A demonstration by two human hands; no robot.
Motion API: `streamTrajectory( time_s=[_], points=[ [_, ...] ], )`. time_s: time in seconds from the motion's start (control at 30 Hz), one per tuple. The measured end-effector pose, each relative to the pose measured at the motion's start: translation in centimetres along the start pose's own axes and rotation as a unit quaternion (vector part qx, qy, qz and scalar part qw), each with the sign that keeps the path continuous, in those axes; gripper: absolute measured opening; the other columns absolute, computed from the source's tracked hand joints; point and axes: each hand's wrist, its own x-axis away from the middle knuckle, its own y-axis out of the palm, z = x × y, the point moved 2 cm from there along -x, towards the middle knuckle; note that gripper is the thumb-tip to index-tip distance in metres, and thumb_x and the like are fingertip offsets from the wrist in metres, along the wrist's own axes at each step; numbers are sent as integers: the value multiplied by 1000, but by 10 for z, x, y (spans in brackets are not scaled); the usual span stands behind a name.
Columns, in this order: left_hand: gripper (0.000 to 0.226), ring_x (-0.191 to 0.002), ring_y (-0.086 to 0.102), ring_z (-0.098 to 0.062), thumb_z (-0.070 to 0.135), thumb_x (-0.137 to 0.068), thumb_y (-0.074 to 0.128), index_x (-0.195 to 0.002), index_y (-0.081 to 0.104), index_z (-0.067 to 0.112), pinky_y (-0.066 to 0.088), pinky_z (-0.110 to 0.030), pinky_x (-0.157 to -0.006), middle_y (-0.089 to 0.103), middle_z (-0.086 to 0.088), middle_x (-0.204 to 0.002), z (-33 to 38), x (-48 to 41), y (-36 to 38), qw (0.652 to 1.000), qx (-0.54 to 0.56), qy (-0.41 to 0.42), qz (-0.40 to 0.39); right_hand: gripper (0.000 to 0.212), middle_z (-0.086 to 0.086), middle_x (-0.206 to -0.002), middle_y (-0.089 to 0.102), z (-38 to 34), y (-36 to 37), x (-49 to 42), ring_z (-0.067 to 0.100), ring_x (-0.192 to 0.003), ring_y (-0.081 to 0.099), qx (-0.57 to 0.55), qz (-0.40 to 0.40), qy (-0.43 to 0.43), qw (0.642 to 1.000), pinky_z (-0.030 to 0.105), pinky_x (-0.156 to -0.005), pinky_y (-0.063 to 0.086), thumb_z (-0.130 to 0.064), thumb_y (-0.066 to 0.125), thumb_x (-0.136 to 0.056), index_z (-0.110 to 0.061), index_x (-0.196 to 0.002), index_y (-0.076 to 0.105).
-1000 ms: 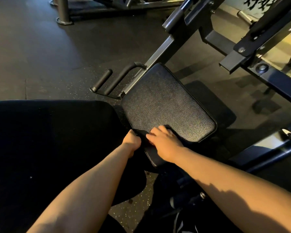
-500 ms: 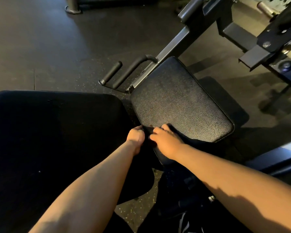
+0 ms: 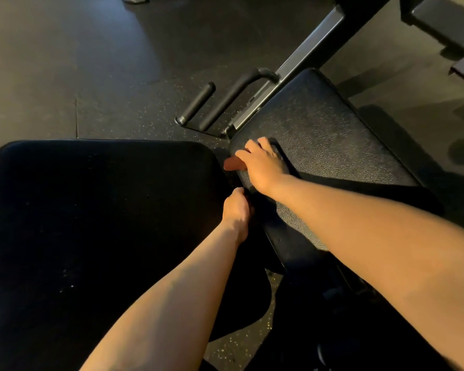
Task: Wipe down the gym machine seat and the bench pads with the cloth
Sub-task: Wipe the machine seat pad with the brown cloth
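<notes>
The machine's seat pad (image 3: 332,135) is black, grained and tilted, right of centre. A dark cloth (image 3: 286,162) lies on its left part. My right hand (image 3: 263,167) presses flat on the cloth with fingers spread, the thumb sticking out past the pad's left edge. My left hand (image 3: 237,210) is curled in the gap by the pad's near-left edge, where it seems to grip the cloth's near end; the dark hides the detail. A large smooth black bench pad (image 3: 91,223) fills the left side.
Two black foam-covered handles (image 3: 198,103) jut out left of the seat pad, fixed to a grey steel rail (image 3: 300,57) running up to the machine frame. Dark speckled rubber floor (image 3: 91,62) lies beyond. More steel frame parts (image 3: 439,22) sit at top right.
My right hand has slid with the cloth up along the seat pad's left edge, away from my left hand, which stays at the near corner. The camera has come closer.
</notes>
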Motion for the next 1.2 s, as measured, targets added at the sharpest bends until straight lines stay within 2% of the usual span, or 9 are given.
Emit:
streamTrajectory(
  time_s=[0.13, 0.27, 0.37, 0.6, 0.77, 0.87, 0.97, 1.07, 1.2],
  points=[
    [38, -103, 66, -24, 41, -108, 35, -118, 63, 18, 54, -38, -90, 70, -8, -110, 2, -1, -1, 999, 41, 0, 4, 29, 3, -140, 42, -4, 18, 21, 30, -134, 28, 10, -31, -52, 998, 43, -110, 30, -24, 57, -90, -20, -119, 64],
    [47, -104, 67, -26, 47, -106, 35, -123, 66, 15, 54, -37, -87, 71, -11, -115, 1, 3, -2, 998, 64, 11, 1, 34, -1, -135, 45, -5, 13, 49, 27, -130, 29, -4, -72, -70, 995, 43, -108, 27, -36, 54, -92, -20, -120, 68],
    [43, -93, 65, -24, 45, -106, 36, -108, 67, 14, 50, -33, -83, 69, -9, -103, 2, 14, 0, 999, 40, 17, 9, 32, -5, -127, 49, -2, 8, 80, 24, -128, 32, -1, -107, -69, 992, 44, -101, 25, -38, 51, -94, -23, -112, 72],
    [35, -99, 63, -28, 39, -105, 39, -91, 59, 14, 49, -39, -96, 64, -12, -105, 2, 46, 9, 997, -70, 20, -32, 12, -7, -102, 48, 4, 6, 164, 15, -101, 28, -60, -130, -37, 989, 33, -99, 29, -34, 60, -83, -26, -92, 60],
    [41, -126, 56, -33, 29, -107, 40, -139, 54, 7, 42, -44, -112, 59, -17, -138, -13, 60, 14, 968, -227, 91, -49, 12, -4, -106, 52, 16, 9, 201, 25, -113, 41, -12, -214, -75, 974, 39, -99, 29, -42, 53, -76, -32, -83, 54],
    [40, -130, 54, -35, 16, -106, 41, -143, 50, 3, 46, -39, -108, 55, -20, -142, -16, 69, 12, 944, -301, 123, -54, 20, -2, -112, 50, 26, 1, 208, 23, -110, 39, -8, -169, -85, 982, 37, -97, 34, -30, 54, -91, -24, -106, 66],
    [49, -129, 55, -30, 7, -102, 43, -151, 41, 12, 48, -35, -106, 54, -14, -145, -22, 68, 8, 927, -349, 124, -55, 12, 6, -105, 51, 36, -16, 192, 31, -101, 48, -3, -28, -81, 996, 40, -84, 44, -20, 60, -91, -17, -101, 66],
    [60, -126, 57, -29, 2, -100, 43, -156, 32, 20, 50, -36, -103, 53, -10, -144, -26, 71, 3, 918, -375, 110, -63, 19, 10, -112, 51, 59, -40, 165, 34, -108, 45, 22, 73, 41, 996, 42, -91, 42, -11, 57, -92, -14, -107, 68],
    [49, -123, 60, -32, -1, -99, 44, -146, 49, 12, 52, -35, -95, 59, -15, -139, -26, 61, -5, 909, -393, 119, -69, 34, 8, -123, 48, 68, -39, 147, 32, -116, 37, 53, 128, 145, 980, 42, -99, 39, -8, 54, -92, -16, -124, 62]
  ],
)
